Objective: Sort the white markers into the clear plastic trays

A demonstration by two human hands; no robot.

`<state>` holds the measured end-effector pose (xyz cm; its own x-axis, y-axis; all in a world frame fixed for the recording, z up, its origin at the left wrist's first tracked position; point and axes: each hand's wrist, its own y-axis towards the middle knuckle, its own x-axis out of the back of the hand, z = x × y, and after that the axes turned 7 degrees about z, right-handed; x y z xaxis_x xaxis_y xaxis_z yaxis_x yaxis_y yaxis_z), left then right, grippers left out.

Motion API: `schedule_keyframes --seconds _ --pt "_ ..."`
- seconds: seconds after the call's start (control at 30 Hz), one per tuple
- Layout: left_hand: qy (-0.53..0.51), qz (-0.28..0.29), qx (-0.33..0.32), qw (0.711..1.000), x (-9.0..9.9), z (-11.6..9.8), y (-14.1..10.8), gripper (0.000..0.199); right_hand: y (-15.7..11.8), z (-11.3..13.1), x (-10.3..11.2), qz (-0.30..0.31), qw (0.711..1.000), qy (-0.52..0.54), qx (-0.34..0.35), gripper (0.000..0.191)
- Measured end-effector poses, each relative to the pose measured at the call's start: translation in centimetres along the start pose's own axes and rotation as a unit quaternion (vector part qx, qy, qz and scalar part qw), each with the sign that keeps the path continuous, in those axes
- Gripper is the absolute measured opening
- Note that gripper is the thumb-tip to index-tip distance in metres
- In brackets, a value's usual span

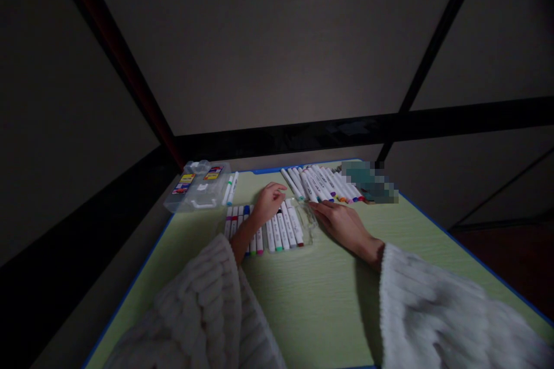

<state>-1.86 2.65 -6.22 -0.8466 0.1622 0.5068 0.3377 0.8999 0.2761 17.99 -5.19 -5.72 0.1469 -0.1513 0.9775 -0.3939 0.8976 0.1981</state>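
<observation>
Several white markers [285,232] with coloured ends lie side by side in a clear plastic tray [308,236] at the middle of the table. Over the tray, my left hand [269,202] has its fingers curled; whether anything is between them is too small to tell. My right hand [340,222] is just right of the tray, palm down, its fingertips at the near ends of a spread of loose white markers [320,183]. What those fingertips hold, if anything, cannot be made out.
A clear plastic case [205,187] with coloured labels sits at the table's back left, with two markers [230,189] beside it. A pixelated greenish item [370,181] lies at the back right. The light green table [320,300] has blue edges, with a wall behind.
</observation>
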Motion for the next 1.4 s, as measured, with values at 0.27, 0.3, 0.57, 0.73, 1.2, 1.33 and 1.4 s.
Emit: schedule_keyframes --seconds 0.27,0.3,0.57,0.73,1.2,1.33,1.4 --pt "0.014 0.002 -0.003 1.000 0.08 -0.22 -0.15 0.017 -0.02 0.09 0.08 0.008 1.000 -0.023 -0.011 0.031" --pt "0.014 0.003 -0.006 1.000 0.07 -0.18 -0.14 0.017 -0.02 0.10 0.08 0.009 1.000 -0.023 -0.013 0.031" --pt "0.033 0.006 -0.007 0.999 0.00 0.13 -0.06 0.018 0.10 -0.02 -0.03 0.018 0.999 -0.033 -0.024 0.033" --pt "0.031 0.010 -0.013 0.999 0.02 -0.01 -0.19 0.017 0.09 -0.04 -0.05 0.022 0.998 -0.042 -0.029 0.034" --pt "0.052 0.016 -0.019 0.998 0.07 -0.14 -0.30 0.015 0.20 -0.37 -0.53 0.011 0.998 -0.038 -0.039 0.035" --pt "0.052 0.016 -0.017 0.998 0.07 -0.25 -0.30 0.016 0.21 -0.50 -0.81 0.009 0.998 -0.034 -0.044 0.035" --pt "0.055 0.021 -0.013 0.998 0.08 -0.32 -0.30 0.017 0.18 -0.51 -0.83 0.005 0.999 -0.030 -0.042 0.035"
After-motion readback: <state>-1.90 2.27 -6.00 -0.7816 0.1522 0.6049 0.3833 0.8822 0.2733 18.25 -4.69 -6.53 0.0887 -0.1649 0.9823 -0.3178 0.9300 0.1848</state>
